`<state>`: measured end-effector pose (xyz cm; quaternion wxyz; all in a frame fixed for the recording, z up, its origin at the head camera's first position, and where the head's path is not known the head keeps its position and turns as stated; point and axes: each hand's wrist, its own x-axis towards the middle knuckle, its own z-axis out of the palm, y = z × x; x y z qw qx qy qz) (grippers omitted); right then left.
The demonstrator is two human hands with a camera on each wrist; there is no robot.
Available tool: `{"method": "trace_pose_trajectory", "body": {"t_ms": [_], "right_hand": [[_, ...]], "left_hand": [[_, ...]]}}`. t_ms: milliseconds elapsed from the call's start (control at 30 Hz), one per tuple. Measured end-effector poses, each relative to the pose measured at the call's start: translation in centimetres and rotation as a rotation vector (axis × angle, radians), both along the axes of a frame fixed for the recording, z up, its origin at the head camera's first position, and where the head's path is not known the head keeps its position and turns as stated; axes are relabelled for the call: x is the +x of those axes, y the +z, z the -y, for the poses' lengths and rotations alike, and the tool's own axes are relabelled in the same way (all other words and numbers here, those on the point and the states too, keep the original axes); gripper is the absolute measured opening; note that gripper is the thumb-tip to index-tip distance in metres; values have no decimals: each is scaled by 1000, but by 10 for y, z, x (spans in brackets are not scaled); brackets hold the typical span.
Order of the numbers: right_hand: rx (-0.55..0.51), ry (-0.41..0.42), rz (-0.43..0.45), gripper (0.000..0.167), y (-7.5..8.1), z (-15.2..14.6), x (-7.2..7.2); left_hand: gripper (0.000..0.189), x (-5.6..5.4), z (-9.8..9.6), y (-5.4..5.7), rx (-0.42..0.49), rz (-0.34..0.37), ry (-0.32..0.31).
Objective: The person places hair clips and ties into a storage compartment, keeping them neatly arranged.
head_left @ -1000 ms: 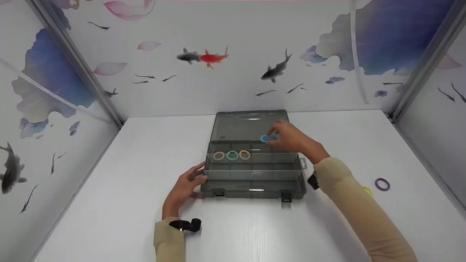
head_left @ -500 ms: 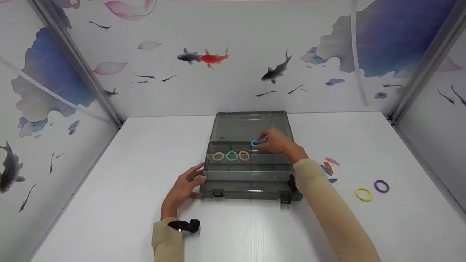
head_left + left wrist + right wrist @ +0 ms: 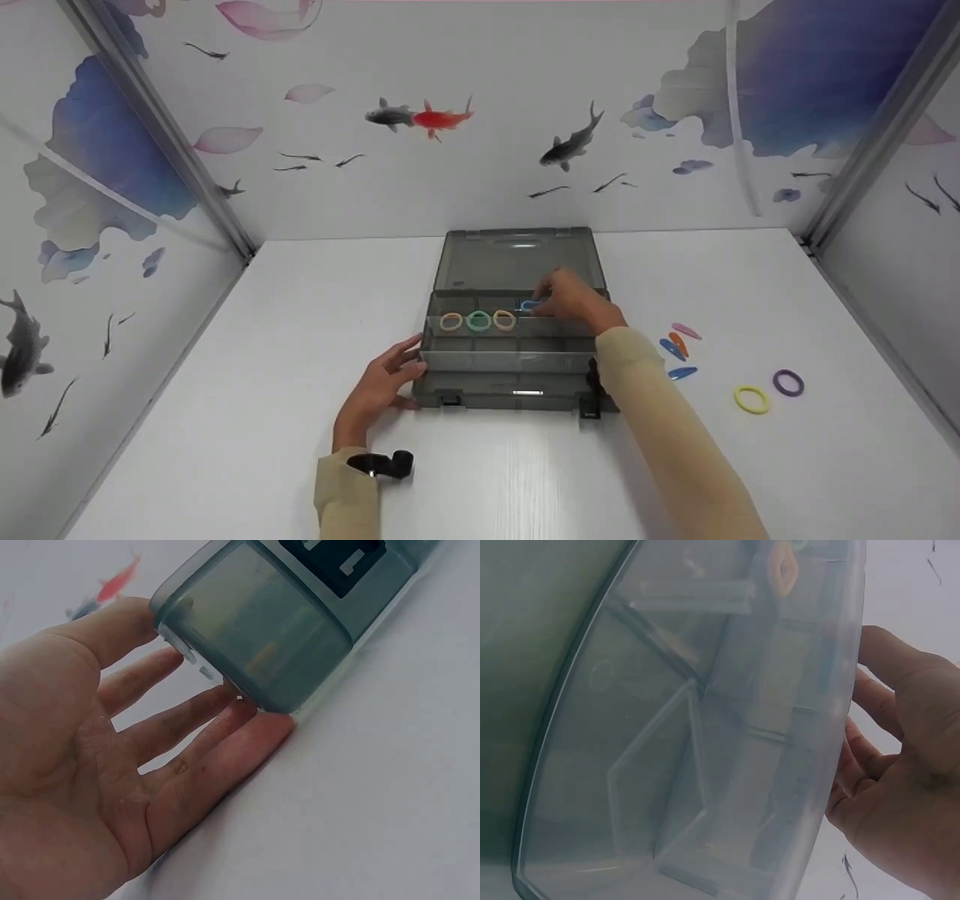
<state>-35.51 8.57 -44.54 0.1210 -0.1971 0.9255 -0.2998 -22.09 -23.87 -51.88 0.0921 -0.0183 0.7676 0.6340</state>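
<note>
A grey see-through compartment box (image 3: 480, 381) stands on the table with its lid (image 3: 517, 259) tipped back. My right hand (image 3: 574, 296) is over the rear row and pinches a blue hair tie (image 3: 528, 306), partly hidden by the fingers. In the right wrist view the right hand (image 3: 915, 757) shows behind the clear walls, fingers curled. An orange hair tie (image 3: 451, 322), a green hair tie (image 3: 478, 321) and a pale orange hair tie (image 3: 504, 320) sit along the rear row. My left hand (image 3: 381, 382) rests its fingertips and thumb against the box's left end, fingers fairly straight (image 3: 187, 757).
To the right of the box lie a pink hair clip (image 3: 686, 331), an orange hair clip (image 3: 678, 344) and two blue ones. Farther right are a yellow hair tie (image 3: 751, 400) and a purple hair tie (image 3: 788, 382). Patterned walls surround the white table (image 3: 225, 412).
My right hand has moved left and down toward the rear row with the blue hair tie. The clips beside the box have come into view from behind the sleeve. The left hand stays put.
</note>
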Motion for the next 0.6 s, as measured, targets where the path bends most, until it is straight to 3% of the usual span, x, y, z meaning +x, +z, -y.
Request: {"method": "trace_pose_trajectory", "body": {"t_ms": [400, 600], "right_hand": [[31, -4, 29, 42, 5, 6, 0], [38, 32, -5, 41, 15, 4, 1]], "left_hand": [[62, 0, -1, 0, -2, 0, -2], [61, 0, 2, 1, 6, -4, -13]]}}
